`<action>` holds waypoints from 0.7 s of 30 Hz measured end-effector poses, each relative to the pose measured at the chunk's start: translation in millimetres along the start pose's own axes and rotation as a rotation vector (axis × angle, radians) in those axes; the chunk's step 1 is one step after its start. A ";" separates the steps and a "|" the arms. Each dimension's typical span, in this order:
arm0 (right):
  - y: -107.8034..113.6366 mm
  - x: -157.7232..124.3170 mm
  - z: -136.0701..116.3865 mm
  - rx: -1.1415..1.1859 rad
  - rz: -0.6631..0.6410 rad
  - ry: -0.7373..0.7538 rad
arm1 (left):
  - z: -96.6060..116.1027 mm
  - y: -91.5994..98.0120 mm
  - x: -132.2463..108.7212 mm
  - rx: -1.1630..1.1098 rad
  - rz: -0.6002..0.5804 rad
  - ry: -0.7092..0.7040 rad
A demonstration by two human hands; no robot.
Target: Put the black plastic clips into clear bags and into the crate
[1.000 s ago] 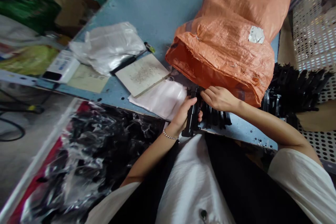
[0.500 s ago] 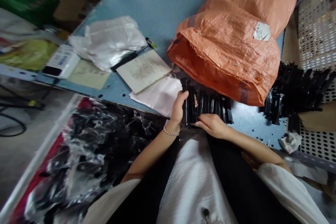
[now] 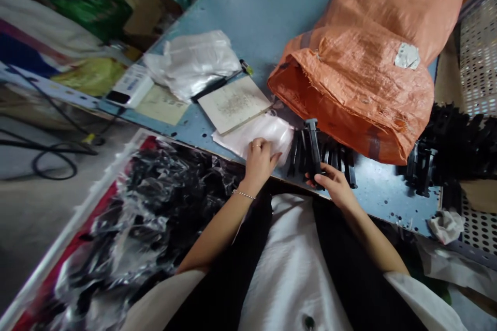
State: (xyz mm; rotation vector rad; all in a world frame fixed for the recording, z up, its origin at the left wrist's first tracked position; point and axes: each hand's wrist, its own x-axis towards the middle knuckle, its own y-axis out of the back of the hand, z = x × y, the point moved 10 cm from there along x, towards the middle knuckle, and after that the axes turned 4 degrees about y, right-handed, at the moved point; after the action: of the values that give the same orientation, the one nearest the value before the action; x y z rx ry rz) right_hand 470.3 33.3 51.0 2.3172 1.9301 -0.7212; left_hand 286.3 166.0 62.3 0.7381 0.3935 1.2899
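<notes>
My left hand (image 3: pixel 260 163) rests on a stack of thin clear plastic bags (image 3: pixel 276 134) at the table's near edge, its fingers bent and its thumb apart. No bag is visibly lifted in it. My right hand (image 3: pixel 334 182) grips the lower end of a long black plastic part (image 3: pixel 313 142), which points away from me with its wider head at the far end. Beneath and beside it lies a row of similar black parts (image 3: pixel 341 160), partly hidden by the held one. The open mouth of a big orange woven sack (image 3: pixel 361 88) lies just beyond the row.
Left of my hands, below the table edge, is a heap of black parts in clear bags (image 3: pixel 143 227). A pale board (image 3: pixel 235 104), more plastic bags (image 3: pixel 194 59) and a white box (image 3: pixel 130 85) lie on the blue table (image 3: pixel 272 5). More black parts (image 3: pixel 458 145) are piled at right.
My left hand has let go of the black parts and moved left onto the plastic bags. My right hand now holds up one black part. The view has shifted slightly left.
</notes>
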 end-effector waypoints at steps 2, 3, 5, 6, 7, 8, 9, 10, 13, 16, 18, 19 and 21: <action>-0.9 2.2 3.3 0.034 0.011 -0.031 | -16.1 -0.2 6.8 0.076 -0.045 -0.003; -2.7 3.3 4.9 0.053 0.015 -0.047 | -22.0 -0.2 11.0 0.071 -0.062 -0.002; -6.7 5.1 5.8 0.091 0.021 -0.058 | -33.8 4.0 21.0 0.010 -0.063 0.035; -8.9 5.5 5.3 0.109 0.018 -0.058 | -40.8 6.7 26.2 -0.045 -0.065 0.073; -10.7 5.7 4.9 0.128 0.013 -0.059 | -48.6 8.6 31.0 -0.117 -0.078 0.125; -12.4 5.6 5.0 0.147 0.006 -0.064 | -56.7 8.8 35.0 -0.202 -0.108 0.184; -14.2 5.3 5.8 0.167 -0.005 -0.076 | -63.8 7.4 37.8 -0.291 -0.151 0.243; -16.6 5.1 7.3 0.191 -0.019 -0.093 | -69.4 5.0 39.6 -0.376 -0.200 0.296; -34.8 4.6 18.2 0.316 -0.116 -0.201 | -78.2 1.2 41.9 -0.549 -0.266 0.401; -66.6 3.2 37.1 0.502 -0.237 -0.402 | -82.1 2.4 41.6 -0.642 -0.214 0.468; -83.4 3.0 50.2 0.585 -0.260 -0.537 | -81.2 11.4 41.5 -0.641 -0.130 0.451; -88.4 3.6 55.8 0.608 -0.251 -0.590 | -77.7 19.7 42.0 -0.601 -0.083 0.397; -92.1 6.4 62.4 0.638 -0.214 -0.642 | -62.4 39.5 42.2 -0.415 -0.011 0.207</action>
State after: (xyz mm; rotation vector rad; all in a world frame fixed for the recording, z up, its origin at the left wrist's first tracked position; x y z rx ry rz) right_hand 364.5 39.9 16.9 1.7376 1.7939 -2.0435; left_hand 228.4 227.2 50.6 0.2534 0.2808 1.3853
